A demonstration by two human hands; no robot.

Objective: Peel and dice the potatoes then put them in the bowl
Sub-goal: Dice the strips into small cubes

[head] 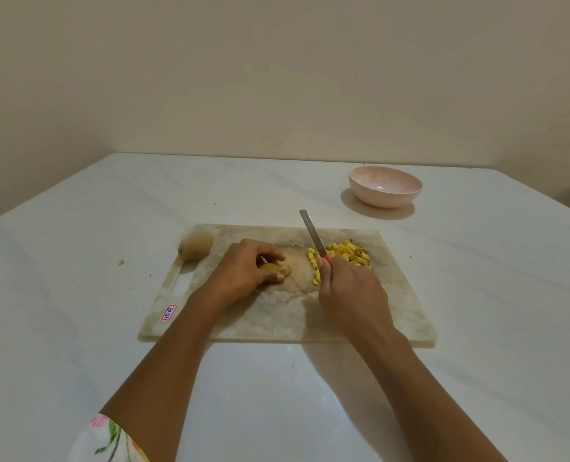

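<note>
The board (393,295) lies on the bench (77,228). A whole potato (195,245) sits at its far left corner. Left of centre on the board, the left grip (243,268) covers a cut potato (275,269). The dice (347,251) lie at far right. The right grip (350,291) holds the knife (312,233) just left of them. The bowl (385,195) stands behind the board, to the right, apart.

glossy bowl (385,186), metal blade (313,232) (smooth), marbled board (393,295)
</note>
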